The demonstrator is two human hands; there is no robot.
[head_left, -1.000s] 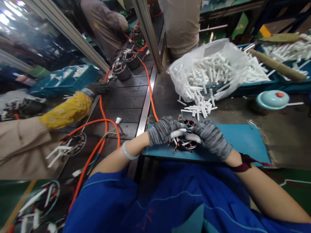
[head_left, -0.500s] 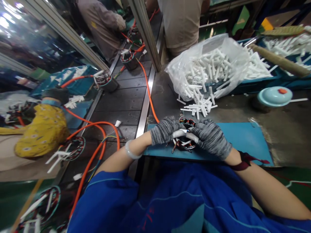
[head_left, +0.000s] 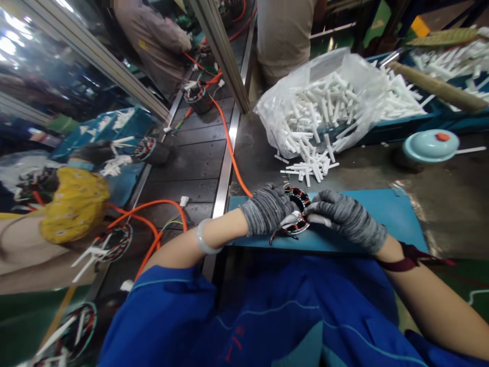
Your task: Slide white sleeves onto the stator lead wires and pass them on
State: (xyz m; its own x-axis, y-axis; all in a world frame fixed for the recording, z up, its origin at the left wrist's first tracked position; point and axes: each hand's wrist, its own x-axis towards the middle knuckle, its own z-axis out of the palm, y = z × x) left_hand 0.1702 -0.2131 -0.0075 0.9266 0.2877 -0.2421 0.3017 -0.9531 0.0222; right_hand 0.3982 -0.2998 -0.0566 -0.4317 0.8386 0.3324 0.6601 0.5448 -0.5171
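A: Where is the wound stator [head_left: 301,195]?
B: On the blue mat [head_left: 393,219], between the gloved hands, ring partly covered. Left hand [head_left: 268,210]: fingers curled over the near-left side, touching; grip cannot be told. Right hand [head_left: 346,218]: thumb and fingers drawn together at the right edge; cannot tell whether anything is pinched.
A: Handling notes?
B: My judgement: steady the ring with light left pressure, work at the coils with right fingertips only, and avoid scraping the windings. Loose leads are best kept out from under the palm.
A: Counts?
B: Own hands, two. Stator at the hands, one. Along the line, four more readable: far stator [head_left: 198,103], one beside a co-worker's dark glove [head_left: 89,152], near-left stator [head_left: 129,235], bottom-left stator [head_left: 92,326]. Others too blurred. Clear plastic bag [head_left: 266,109], one; light-blue domed lid [head_left: 424,147], one. White sleeves [head_left: 311,167]: heaped, overlapping, not countable.
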